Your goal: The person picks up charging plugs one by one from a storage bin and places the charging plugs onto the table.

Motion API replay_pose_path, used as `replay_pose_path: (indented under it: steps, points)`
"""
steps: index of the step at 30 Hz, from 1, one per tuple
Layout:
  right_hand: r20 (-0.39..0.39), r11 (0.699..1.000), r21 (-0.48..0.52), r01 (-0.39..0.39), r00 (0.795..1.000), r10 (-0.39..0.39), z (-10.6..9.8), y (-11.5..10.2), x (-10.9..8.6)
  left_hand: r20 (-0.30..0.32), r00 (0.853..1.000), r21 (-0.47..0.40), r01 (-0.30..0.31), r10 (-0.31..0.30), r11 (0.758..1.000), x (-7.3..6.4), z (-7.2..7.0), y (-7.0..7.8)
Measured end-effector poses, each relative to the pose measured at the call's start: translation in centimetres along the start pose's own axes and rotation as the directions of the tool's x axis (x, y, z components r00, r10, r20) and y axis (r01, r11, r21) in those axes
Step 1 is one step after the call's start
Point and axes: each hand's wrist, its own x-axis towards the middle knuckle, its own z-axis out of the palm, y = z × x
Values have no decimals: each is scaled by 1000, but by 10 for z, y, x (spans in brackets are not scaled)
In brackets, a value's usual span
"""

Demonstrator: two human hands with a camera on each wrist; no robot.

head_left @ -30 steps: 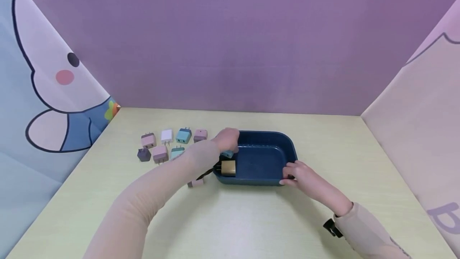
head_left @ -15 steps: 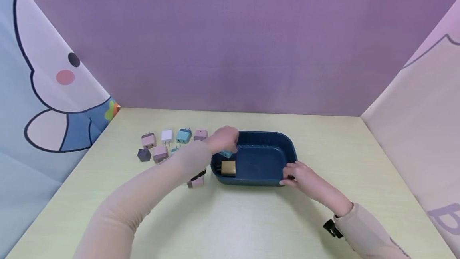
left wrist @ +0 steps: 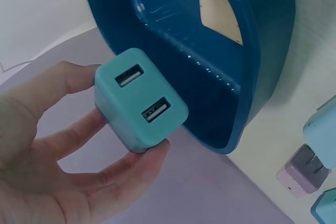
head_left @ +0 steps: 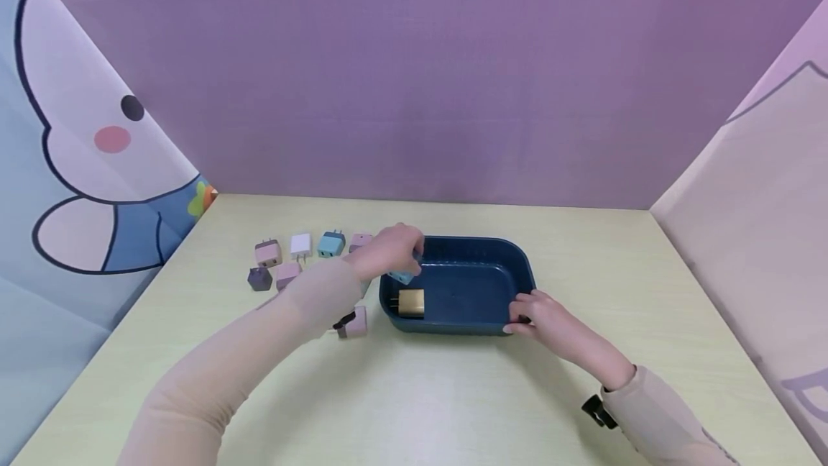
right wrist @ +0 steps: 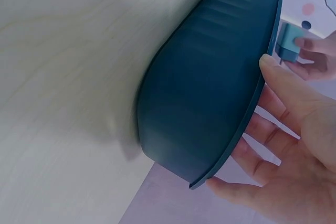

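My left hand (head_left: 388, 250) pinches a teal USB charger (left wrist: 142, 98) between thumb and fingers, its two USB ports facing the left wrist camera. The charger is over the left end of a dark blue plastic bin (head_left: 466, 329). Inside the bin, at its front left, lies a gold-coloured charger (head_left: 411, 302) with its prongs pointing left. My right hand (head_left: 546, 318) grips the bin's front right corner. In the right wrist view the thumb lies on the rim of the bin (right wrist: 210, 72), with the other fingers along the inner side.
Left of the bin, several chargers lie on the pale table (head_left: 453, 401): a white one (head_left: 300, 244), a teal one (head_left: 331, 244), a dark purple one (head_left: 259, 279) and pinkish ones such as this charger (head_left: 267, 253). My left forearm covers part of them. A purple backdrop (head_left: 414, 92) stands behind.
My left hand has drawn a little to the left, bringing the teal charger closer to the bin's left wall. The right hand and the bin have kept their places.
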Motion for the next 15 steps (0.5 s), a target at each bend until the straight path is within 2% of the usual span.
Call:
replay_pose_path:
  steps: [6,15]
  points:
    - [4,1000,-10,-1,1000,1,0,0,0,-11,1000,3,-9,9,1000,-7,-3,-2]
    - [7,1000,-8,-4,1000,4,0,-1,0,-28,999,-5,18,-18,1000,-18,-2,-11]
